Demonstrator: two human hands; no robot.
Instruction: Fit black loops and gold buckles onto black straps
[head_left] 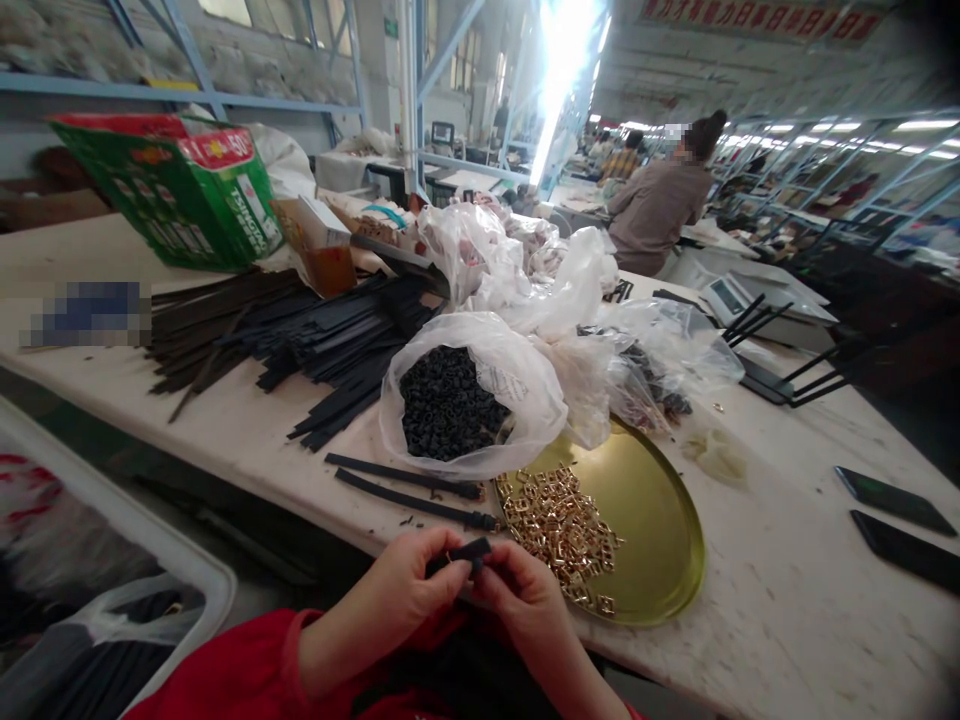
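Observation:
My left hand is closed around a dark strap, its short end showing between thumb and fingers. Fingertips of my right hand pinch at the same end from the other side; whether a small part is between them is hidden. Just beyond my hands, two black straps with buckles lie side by side on the table. To their right, a round gold tray bears a heap of small gold buckles. An open plastic bag full of small black loops stands behind the straps.
Piles of dark strips spread over the table's left side, near a green bag and a cardboard box. Two phones lie at right, a router behind them. A white bin stands lower left. A person sits beyond.

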